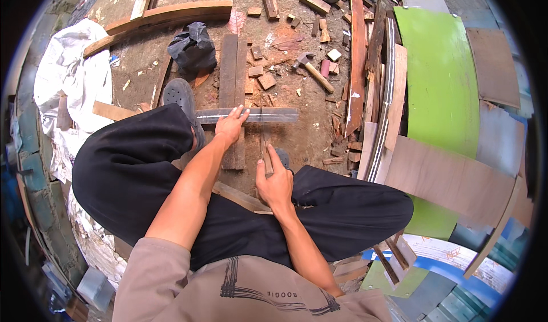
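left hand lies flat, fingers spread, on a long grey metal bar laid crosswise over a dark plank on the dirt, probably pinning it so it cannot slide. right hand is closed round a thin wooden stick whose far end meets the bar at a right angle (looks like a square's two legs, though i cannot tell if they join). bar: straight, dull, flat, scuffed; it sits just ahead of the knees. a hammer lies well apart among offcuts.
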A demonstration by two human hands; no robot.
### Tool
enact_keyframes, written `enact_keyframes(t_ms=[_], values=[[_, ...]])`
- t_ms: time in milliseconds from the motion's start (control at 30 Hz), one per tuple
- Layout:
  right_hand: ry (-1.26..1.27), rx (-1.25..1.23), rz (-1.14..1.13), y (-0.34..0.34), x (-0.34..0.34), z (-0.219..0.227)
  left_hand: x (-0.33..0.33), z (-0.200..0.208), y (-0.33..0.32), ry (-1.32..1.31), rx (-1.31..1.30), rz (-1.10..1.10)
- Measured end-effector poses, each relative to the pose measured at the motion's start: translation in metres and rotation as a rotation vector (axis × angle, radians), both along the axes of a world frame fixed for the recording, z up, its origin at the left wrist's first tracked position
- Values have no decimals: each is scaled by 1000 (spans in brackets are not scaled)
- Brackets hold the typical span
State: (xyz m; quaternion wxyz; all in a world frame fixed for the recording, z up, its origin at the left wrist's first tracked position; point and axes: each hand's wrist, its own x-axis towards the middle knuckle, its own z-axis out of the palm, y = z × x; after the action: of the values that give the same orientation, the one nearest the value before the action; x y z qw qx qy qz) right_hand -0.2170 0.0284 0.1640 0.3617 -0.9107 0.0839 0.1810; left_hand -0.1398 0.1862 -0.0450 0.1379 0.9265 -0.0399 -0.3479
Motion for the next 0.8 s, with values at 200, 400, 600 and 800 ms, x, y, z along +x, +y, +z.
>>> enact_keyframes(t_ms=[200,400,600,800], values=[[-75,-74,61,-1,-9,-14,20,11,-1,152,21,-39],[-113,-41,8,-3,-15,-20,27,23,-1,206,44,-120],[-25,-32,-25,0,-12,-11,21,13,3,174,-17,-88],[-235,20,23,-4,-3,-17,18,10,3,168,-36,-53]])
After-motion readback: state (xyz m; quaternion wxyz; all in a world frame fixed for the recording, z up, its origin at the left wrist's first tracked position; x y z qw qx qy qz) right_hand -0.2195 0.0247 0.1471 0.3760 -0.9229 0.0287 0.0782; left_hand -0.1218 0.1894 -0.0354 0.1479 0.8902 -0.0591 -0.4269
